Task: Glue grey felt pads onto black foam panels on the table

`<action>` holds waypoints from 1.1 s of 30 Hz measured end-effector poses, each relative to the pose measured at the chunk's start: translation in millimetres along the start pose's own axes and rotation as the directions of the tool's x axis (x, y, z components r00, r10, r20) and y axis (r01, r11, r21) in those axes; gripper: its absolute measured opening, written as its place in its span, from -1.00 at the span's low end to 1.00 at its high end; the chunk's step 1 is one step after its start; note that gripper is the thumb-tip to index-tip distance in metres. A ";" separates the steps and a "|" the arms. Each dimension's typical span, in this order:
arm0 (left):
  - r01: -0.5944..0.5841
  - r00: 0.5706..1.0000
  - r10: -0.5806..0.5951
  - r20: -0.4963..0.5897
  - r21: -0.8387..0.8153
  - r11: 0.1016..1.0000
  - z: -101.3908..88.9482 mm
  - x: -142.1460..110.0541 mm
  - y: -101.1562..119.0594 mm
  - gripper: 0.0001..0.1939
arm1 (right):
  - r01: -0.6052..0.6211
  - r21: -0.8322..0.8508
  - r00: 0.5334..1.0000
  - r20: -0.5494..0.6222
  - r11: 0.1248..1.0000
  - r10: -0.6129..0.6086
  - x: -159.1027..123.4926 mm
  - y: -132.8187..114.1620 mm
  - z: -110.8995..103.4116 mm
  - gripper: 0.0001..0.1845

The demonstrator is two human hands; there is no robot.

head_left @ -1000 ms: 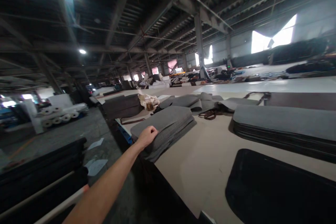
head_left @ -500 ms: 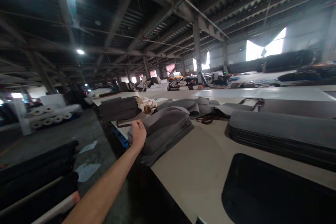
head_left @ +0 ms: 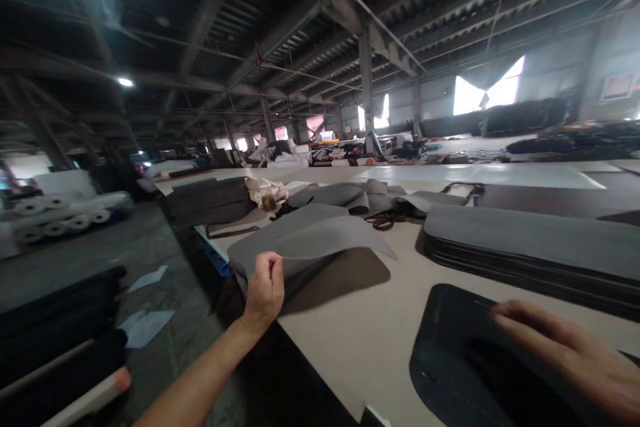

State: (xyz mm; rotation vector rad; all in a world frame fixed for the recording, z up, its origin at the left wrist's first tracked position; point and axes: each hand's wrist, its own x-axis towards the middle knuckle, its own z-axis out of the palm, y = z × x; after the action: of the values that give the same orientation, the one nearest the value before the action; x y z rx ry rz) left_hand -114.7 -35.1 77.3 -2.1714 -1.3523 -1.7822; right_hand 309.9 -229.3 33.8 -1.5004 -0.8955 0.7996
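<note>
My left hand [head_left: 265,287] is closed on the near edge of a grey fabric sheet [head_left: 310,237] and holds that edge up. The sheet's right end bends out over the table, casting a shadow there. Under it, the rest of the grey pile is mostly hidden. My right hand [head_left: 560,340] hovers over a black panel with rounded corners [head_left: 445,347], fingers stretched forward and nothing visible in them. Beyond the panel lies a thick stack of grey sheets with dark edges [head_left: 520,233].
Behind the lifted sheet are loose grey pieces [head_left: 335,195], a brown strap [head_left: 383,221], a crumpled cream bundle [head_left: 265,192] and a dark folded stack [head_left: 213,200]. The pale table [head_left: 340,347] ends at a left edge. Black rolls [head_left: 60,307] stand beside the aisle.
My left hand has drawn the grey sheet up and toward me off its pile. My right hand has come into view over the black panel. The view has shifted slightly right.
</note>
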 end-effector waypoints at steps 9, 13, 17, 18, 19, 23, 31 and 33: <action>-0.044 0.980 0.027 -0.200 -0.084 0.996 -17.1 -37.7 5.3 -0.64 | -0.411 0.424 0.901 0.324 0.807 0.289 44.9 -25.2 144.6 -0.53; -0.020 0.984 -0.014 -0.180 -0.187 0.982 -21.7 -60.8 11.5 -0.68 | -0.424 0.476 0.892 0.366 0.770 0.265 61.3 -27.3 171.4 -0.65; 0.047 0.997 -0.061 -0.042 -0.283 0.958 -20.0 -86.7 3.5 -0.74 | -0.404 0.453 0.909 0.293 0.795 0.296 72.8 -26.9 172.2 -0.81; 0.056 0.998 -0.059 -0.001 -0.274 0.960 -18.7 -92.9 -0.7 -0.76 | -0.404 0.439 0.909 0.292 0.803 0.298 73.5 -27.8 167.7 -0.81; 0.078 0.997 -0.072 0.032 -0.257 0.963 -17.3 -99.1 -5.5 -0.77 | -0.392 0.430 0.914 0.284 0.813 0.290 73.4 -29.1 161.7 -0.78; 0.422 0.906 -0.421 0.035 -0.117 0.899 -10.0 -122.1 -26.2 -0.51 | -0.289 0.373 0.947 0.247 0.882 0.207 67.8 -35.1 133.1 -0.64; 0.883 0.468 -0.807 0.359 -0.209 0.419 -5.9 -141.7 -37.3 -0.52 | -0.179 0.220 0.971 0.195 0.959 0.137 51.7 -35.8 112.9 -0.59; 0.843 0.538 -0.772 0.339 -0.245 0.480 -10.9 -134.7 -27.3 -0.65 | -0.172 0.208 0.972 0.192 0.963 0.132 45.4 -39.0 107.4 -0.54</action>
State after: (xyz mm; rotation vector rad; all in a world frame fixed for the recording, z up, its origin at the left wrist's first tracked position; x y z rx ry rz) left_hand -136.1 -103.2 -40.6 -1.9971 -2.6454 -2.3079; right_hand 233.7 -136.5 60.7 -1.3257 -0.7954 1.1239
